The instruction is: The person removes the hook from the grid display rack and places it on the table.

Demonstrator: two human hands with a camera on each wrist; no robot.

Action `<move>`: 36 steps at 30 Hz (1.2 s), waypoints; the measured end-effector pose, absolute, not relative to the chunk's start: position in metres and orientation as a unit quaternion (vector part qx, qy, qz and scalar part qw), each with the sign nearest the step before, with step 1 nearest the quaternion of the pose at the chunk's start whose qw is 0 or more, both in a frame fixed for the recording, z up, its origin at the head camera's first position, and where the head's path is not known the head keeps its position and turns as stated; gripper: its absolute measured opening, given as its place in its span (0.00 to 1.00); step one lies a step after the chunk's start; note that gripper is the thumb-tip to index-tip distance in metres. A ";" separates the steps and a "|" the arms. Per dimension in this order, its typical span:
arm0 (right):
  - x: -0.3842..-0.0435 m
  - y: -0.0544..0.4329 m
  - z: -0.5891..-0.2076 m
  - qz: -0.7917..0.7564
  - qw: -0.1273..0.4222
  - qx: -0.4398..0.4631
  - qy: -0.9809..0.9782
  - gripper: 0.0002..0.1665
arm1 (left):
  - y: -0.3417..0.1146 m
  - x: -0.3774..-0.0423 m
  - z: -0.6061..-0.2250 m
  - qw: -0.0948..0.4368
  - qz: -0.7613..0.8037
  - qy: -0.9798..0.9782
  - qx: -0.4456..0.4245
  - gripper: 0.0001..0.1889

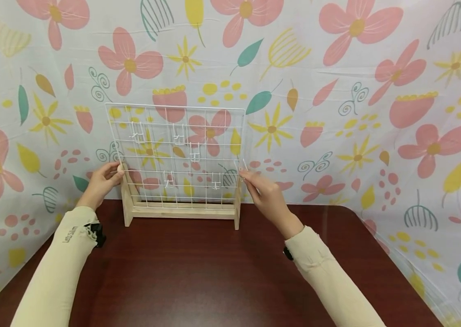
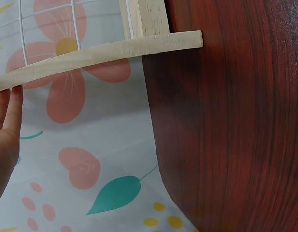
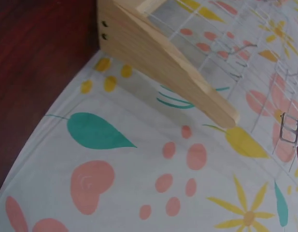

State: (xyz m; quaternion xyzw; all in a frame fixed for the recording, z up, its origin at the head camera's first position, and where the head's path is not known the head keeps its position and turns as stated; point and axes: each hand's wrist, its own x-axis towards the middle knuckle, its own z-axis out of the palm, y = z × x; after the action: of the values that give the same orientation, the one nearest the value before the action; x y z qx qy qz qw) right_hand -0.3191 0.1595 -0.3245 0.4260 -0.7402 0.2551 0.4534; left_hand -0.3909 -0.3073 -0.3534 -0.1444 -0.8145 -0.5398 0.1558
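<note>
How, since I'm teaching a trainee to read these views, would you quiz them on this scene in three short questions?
1. Choose: the stand on the table is made of A) glass, B) wood, C) black metal.
2. True or false: the left hand lies flat on the table.
3. Count: in the head view, how many small wire hooks are on the grid, leaving out the one held by the right hand?

Key: 1. B. 2. False; its fingers touch an upright of the stand. 3. Five.
</note>
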 end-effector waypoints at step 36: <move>-0.297 0.210 -0.389 0.097 0.406 0.497 -0.760 0.26 | -0.301 -0.389 -0.353 0.176 -0.551 -0.802 -0.145 0.27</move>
State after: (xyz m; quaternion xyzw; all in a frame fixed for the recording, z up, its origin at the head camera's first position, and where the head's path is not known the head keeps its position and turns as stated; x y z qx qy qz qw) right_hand -0.2968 0.2098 -0.3889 0.4971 -0.7604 0.0972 0.4065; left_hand -0.3890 -0.3015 -0.3529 -0.1451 -0.8024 -0.5513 0.1764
